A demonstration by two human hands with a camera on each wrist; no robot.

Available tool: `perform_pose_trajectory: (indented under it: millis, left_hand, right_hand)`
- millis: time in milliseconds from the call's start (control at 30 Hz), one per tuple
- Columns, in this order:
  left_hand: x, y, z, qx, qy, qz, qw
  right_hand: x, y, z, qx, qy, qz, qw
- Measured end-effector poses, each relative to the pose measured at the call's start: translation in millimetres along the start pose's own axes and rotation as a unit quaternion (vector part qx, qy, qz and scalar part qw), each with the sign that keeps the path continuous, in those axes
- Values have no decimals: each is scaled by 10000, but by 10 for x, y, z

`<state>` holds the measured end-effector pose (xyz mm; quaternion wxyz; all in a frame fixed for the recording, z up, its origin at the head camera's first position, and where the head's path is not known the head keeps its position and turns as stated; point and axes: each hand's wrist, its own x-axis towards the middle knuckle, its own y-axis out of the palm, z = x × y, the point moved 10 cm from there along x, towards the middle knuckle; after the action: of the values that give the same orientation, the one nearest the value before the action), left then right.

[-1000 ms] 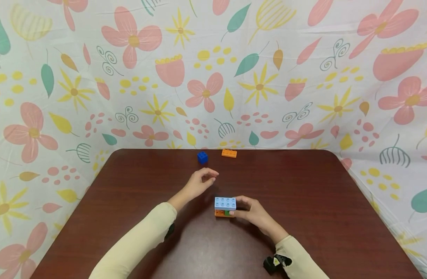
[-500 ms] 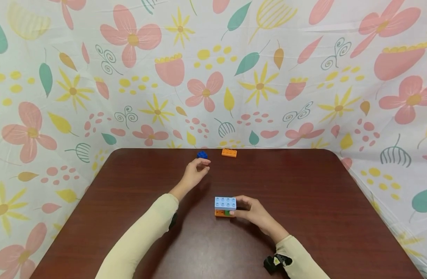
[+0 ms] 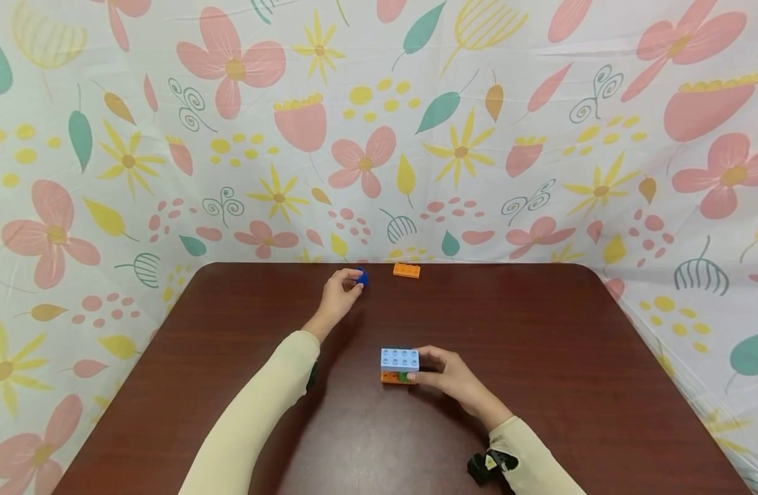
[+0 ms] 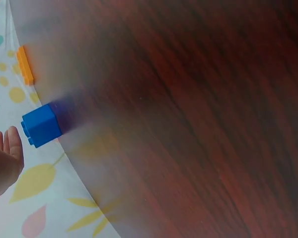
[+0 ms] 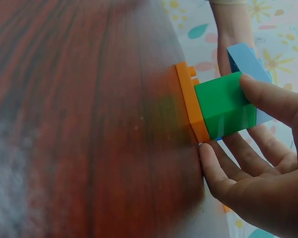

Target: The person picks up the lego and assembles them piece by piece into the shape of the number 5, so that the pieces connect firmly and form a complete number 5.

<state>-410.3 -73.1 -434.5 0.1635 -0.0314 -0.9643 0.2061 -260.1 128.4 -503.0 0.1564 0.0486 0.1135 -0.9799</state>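
From the head, a glossy, dark red-brown wood-grain table runs up to a white cloth printed with flowers and leaves, creased in places. The blocks are smooth, studded plastic. Far off, the left hand stands just left of the squarish blue block, thumb and fingers loosely bent and parted. The flat orange plate lies to the right of that block, near the far edge. Nearer, the right hand holds the right end of a stack, topped by an oblong light blue brick with two rows of round studs; the detail on them is too small to read.

From the left wrist, the blue block sits on the table with its studs upward, flat-sided and sharp-cornered, a narrow gap between it and the fingertips.

From the right wrist, the thumb presses a smooth green block between the light blue brick and a thin orange base; a fingertip rests by the base's corner, other fingers behind the stack.
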Motion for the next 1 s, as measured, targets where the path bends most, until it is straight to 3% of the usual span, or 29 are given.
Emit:
perform_pose_trajectory:
  millis: [467, 733, 1000]
  left_hand:
    - [101, -3, 132, 239, -110, -160, 9995]
    - [164, -5, 228, 336, -444, -215, 9982]
    - [223, 20, 274, 542, -407, -194, 9975]
  right_hand:
    - [-7, -2, -1, 6, 42, -18, 10000]
    - [-14, 6, 20, -8, 26, -5, 10000]
    - [-25, 1, 30, 12, 28, 37, 10000]
